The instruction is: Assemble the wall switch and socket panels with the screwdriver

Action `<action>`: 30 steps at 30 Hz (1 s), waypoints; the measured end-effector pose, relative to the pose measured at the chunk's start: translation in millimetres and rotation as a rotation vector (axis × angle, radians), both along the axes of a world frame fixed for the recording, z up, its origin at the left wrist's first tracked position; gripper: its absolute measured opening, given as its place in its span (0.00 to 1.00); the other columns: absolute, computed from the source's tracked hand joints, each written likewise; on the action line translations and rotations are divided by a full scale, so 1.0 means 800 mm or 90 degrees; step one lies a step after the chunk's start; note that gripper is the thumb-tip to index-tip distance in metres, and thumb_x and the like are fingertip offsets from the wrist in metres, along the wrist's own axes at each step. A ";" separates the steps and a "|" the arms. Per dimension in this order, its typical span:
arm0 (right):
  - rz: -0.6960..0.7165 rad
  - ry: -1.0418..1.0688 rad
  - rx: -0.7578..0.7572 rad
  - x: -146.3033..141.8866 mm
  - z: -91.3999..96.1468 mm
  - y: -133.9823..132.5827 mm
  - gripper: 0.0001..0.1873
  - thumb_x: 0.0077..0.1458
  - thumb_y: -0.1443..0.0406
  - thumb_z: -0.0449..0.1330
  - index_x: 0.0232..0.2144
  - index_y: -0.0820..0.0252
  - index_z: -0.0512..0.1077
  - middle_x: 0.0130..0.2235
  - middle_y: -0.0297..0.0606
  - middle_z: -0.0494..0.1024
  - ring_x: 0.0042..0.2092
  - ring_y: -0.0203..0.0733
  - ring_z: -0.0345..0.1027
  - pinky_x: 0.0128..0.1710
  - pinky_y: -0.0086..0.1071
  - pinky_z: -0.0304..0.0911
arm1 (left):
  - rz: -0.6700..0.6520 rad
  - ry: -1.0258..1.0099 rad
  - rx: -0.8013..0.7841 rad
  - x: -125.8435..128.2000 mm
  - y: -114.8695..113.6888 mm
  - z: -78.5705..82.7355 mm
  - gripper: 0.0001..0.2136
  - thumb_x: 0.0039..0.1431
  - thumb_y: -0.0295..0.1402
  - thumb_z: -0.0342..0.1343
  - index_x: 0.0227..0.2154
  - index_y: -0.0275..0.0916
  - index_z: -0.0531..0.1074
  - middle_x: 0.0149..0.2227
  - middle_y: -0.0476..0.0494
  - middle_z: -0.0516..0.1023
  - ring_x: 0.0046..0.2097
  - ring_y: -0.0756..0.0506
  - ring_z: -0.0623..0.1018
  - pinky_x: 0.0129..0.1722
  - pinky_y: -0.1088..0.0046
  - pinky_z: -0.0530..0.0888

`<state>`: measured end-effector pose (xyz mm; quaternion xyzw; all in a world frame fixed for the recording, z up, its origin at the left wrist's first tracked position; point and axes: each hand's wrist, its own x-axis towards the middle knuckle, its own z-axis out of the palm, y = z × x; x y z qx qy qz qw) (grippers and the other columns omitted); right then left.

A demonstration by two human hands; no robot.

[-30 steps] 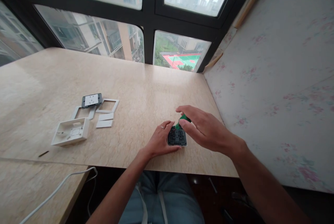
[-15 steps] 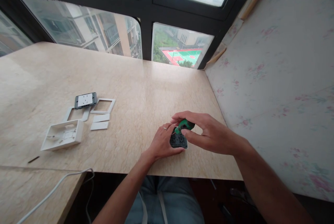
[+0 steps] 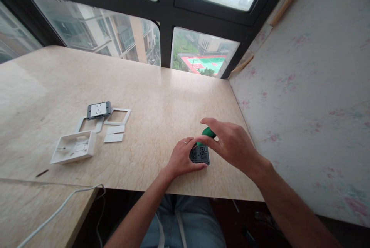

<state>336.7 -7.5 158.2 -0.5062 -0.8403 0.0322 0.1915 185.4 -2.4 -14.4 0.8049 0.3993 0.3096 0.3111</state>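
Observation:
A dark grey switch module [image 3: 200, 155] lies on the beige marble-look table [image 3: 150, 98] near its front edge. My left hand [image 3: 181, 158] rests on the table with its fingers closed against the module's left side, a ring on one finger. Just above the module, my right hand [image 3: 231, 144] pinches a green-handled screwdriver [image 3: 207, 133] between thumb and fingers. The tool's tip points down onto the module; the tip itself is hidden.
To the left lie a white mounting box [image 3: 74, 147], a grey-framed socket insert [image 3: 98, 109], two white frames [image 3: 118, 116] and small white rocker plates [image 3: 114, 134]. A small dark screw [image 3: 42, 173] lies near the table's seam. A white cable [image 3: 54, 213] crosses the lower table. A floral-papered wall [image 3: 303, 86] rises on the right.
My right hand has turned around the screwdriver handle, its fingers shifting from one grip to another. The left hand and the module have stayed in place; the head view drifted slightly.

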 end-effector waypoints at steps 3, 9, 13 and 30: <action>0.042 0.062 -0.043 0.000 0.001 -0.005 0.17 0.66 0.56 0.49 0.49 0.61 0.67 0.41 0.46 0.80 0.41 0.48 0.75 0.39 0.39 0.69 | -0.005 -0.002 0.002 -0.001 0.000 0.000 0.37 0.44 0.50 0.68 0.56 0.42 0.66 0.54 0.37 0.73 0.55 0.32 0.73 0.55 0.50 0.69; 0.104 0.142 -0.141 0.002 0.012 -0.013 0.21 0.57 0.69 0.50 0.54 0.56 0.64 0.60 0.47 0.70 0.61 0.50 0.65 0.56 0.45 0.65 | -0.024 -0.008 0.001 -0.001 0.001 -0.002 0.37 0.45 0.50 0.68 0.56 0.41 0.65 0.55 0.36 0.72 0.57 0.31 0.71 0.57 0.49 0.68; 0.082 0.183 -0.196 0.004 0.013 -0.014 0.23 0.58 0.69 0.52 0.55 0.56 0.66 0.51 0.43 0.77 0.51 0.45 0.73 0.51 0.41 0.68 | -0.020 -0.029 -0.021 -0.004 0.003 -0.005 0.40 0.44 0.49 0.68 0.58 0.41 0.61 0.56 0.34 0.71 0.57 0.30 0.71 0.57 0.47 0.67; -0.062 -0.129 0.070 -0.006 0.006 -0.003 0.30 0.64 0.43 0.46 0.29 0.60 0.70 0.20 0.37 0.74 0.21 0.40 0.67 0.21 0.32 0.46 | -0.007 -0.072 -0.069 -0.008 0.002 -0.009 0.42 0.43 0.48 0.69 0.61 0.43 0.60 0.57 0.35 0.71 0.59 0.30 0.70 0.58 0.46 0.68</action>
